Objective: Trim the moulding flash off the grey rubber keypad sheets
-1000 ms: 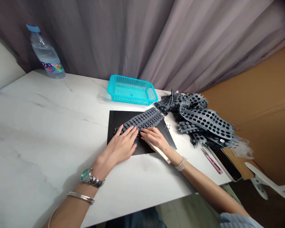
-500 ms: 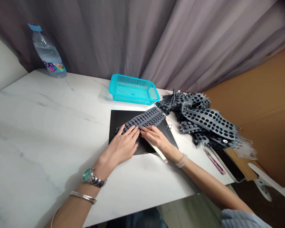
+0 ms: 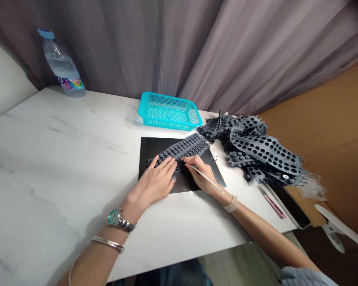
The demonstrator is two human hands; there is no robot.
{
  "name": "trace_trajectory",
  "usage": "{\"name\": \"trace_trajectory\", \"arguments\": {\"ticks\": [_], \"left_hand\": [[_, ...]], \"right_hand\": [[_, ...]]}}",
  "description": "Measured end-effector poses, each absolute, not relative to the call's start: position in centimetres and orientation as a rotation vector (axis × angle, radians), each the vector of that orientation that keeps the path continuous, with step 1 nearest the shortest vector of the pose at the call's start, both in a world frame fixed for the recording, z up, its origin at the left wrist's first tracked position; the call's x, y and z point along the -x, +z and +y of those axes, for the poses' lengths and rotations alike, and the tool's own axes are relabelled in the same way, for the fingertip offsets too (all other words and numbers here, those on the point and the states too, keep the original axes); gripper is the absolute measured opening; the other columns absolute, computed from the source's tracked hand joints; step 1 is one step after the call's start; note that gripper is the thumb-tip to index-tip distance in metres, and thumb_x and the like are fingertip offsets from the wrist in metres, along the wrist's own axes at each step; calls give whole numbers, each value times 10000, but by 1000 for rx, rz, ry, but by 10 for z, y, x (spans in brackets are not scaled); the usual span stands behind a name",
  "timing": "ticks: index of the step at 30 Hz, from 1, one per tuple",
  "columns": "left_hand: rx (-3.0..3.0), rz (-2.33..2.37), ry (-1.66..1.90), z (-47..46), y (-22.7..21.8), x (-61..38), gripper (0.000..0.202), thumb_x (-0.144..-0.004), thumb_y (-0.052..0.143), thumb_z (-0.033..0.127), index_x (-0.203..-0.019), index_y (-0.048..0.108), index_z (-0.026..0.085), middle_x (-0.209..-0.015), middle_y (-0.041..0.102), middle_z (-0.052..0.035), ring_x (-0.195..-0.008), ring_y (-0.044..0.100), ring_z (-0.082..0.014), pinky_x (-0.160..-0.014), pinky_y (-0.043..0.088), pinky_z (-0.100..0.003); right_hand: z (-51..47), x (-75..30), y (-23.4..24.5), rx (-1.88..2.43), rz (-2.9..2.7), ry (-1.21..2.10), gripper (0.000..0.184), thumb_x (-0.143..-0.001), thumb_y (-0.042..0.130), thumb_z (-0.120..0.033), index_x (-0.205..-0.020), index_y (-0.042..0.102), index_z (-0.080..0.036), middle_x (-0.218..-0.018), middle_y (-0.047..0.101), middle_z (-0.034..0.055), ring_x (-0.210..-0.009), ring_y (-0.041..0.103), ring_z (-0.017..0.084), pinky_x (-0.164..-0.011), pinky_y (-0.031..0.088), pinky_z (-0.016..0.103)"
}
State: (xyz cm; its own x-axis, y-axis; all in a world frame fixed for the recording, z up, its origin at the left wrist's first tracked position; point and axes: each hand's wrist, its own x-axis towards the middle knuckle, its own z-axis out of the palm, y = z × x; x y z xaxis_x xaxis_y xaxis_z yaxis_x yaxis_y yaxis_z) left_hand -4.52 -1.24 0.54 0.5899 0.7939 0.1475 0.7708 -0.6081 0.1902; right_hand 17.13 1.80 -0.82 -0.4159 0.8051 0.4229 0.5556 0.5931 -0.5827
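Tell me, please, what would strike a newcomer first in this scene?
At the middle of the white table, the left hand presses flat on a grey studded rubber strip lying on a black mat, while the right hand holds a thin white stick beside it. Behind sits a turquoise basket, and to the right a tangled heap of perforated grey sheets.
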Motion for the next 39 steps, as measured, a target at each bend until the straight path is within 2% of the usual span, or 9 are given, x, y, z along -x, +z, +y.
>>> {"name": "trace_trajectory", "arguments": {"ticks": [4,13,18,21,27,29,36,39], "left_hand": [[-2700,1337,325,-12,6,45,532,-965,315,286,-1459,385,104,-1529,410,-93,-1430,338,-212,-1198,187,-507],[-2690,1332,331,-13,5,45,528,-968,313,290,-1455,392,102,-1524,419,-96,-1430,338,-214,-1200,179,-510],[-2701,1326,311,-13,6,45,532,-971,313,287,-1461,375,91,-1526,412,-111,-1430,338,-222,-1203,170,-506],[-2710,1319,298,-13,9,45,534,-966,318,270,-1458,370,68,-1529,402,-136,-1437,323,-241,-1196,189,-505],[-2704,1383,341,-12,7,43,566,-960,364,309,-1475,351,76,-1561,331,-169,-1459,272,-271,-1176,232,-499],[-2707,1410,365,-11,5,42,568,-963,383,347,-1480,363,115,-1570,311,-163,-1458,273,-284,-1168,237,-513],[-2737,1377,449,-9,10,49,485,-967,400,356,-1382,512,130,-1528,398,-152,-1429,332,-288,-1160,259,-515],[-2711,1458,486,-6,10,56,492,-953,421,363,-1372,523,127,-1514,419,-158,-1420,345,-308,-1144,282,-537]], "right_hand": [[15,-172,-7,1154,-1988,664,177,-981,495,-339,-1046,622,-234,-1086,706,59,-1011,679,200,-875,555,354],[21,-170,-7,1217,-1763,692,241,-952,532,-415,-986,653,-210,-1043,718,72,-917,656,209,-817,532,361],[23,-194,-2,1341,-1652,569,262,-945,540,-431,-996,671,-210,-921,703,45,-781,606,174,-700,486,305],[22,-218,-1,1428,-1613,448,297,-937,535,-465,-971,677,-207,-841,680,29,-742,592,177,-680,470,306],[16,-265,-3,1595,-1711,83,328,-934,511,-496,-942,681,-215,-1053,701,90,-948,622,246,-847,476,393],[16,-273,-2,1638,-1761,43,335,-934,505,-505,-910,682,-221,-1057,707,94,-960,618,257,-824,478,391],[12,-277,7,1681,-1695,58,373,-969,433,-518,-986,657,-220,-830,697,41,-684,596,179,-634,418,283],[13,-283,3,1752,-1681,109,412,-952,445,-558,-939,671,-214,-585,614,-7,-505,514,149,-559,351,266]]}}
